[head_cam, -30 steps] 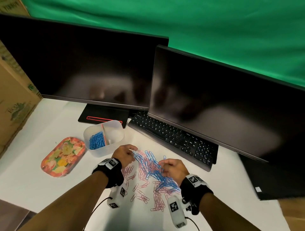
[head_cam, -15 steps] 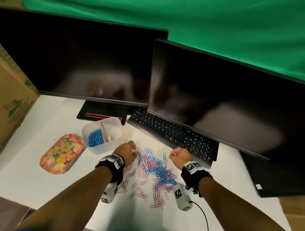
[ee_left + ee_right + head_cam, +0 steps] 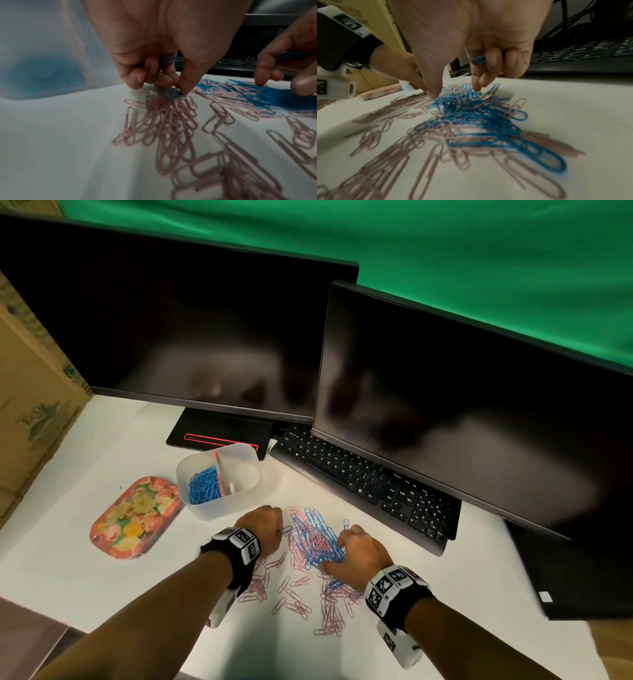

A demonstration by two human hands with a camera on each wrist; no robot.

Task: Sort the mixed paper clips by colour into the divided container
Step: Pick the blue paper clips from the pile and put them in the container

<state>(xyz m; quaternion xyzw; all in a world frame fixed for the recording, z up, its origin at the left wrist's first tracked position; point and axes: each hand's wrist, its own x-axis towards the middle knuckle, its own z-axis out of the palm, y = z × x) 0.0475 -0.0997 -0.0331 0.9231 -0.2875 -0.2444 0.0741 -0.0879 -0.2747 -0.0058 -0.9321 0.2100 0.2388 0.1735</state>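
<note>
A mixed heap of blue and pink paper clips [image 3: 317, 539] lies on the white table, with loose pink clips [image 3: 294, 604] spread nearer me. The clear divided container [image 3: 219, 479] stands at the back left; blue clips [image 3: 205, 486] fill its left compartment. My left hand [image 3: 263, 525] is curled at the heap's left edge, its thumb and finger pinching a blue clip [image 3: 175, 93] on the table, more clips tucked in its fingers. My right hand [image 3: 356, 549] reaches into the heap with thumb and forefinger while its curled fingers hold blue clips [image 3: 478, 59].
A flowered tray [image 3: 133, 517] lies left of the container. A black keyboard [image 3: 366, 477] and two dark monitors [image 3: 462, 419] stand behind the heap. A cardboard box [image 3: 30, 392] walls the left side. The table's front edge is close to my forearms.
My right hand has come back down from near the keyboard onto the heap's right side. My left hand has stayed at the heap's left edge.
</note>
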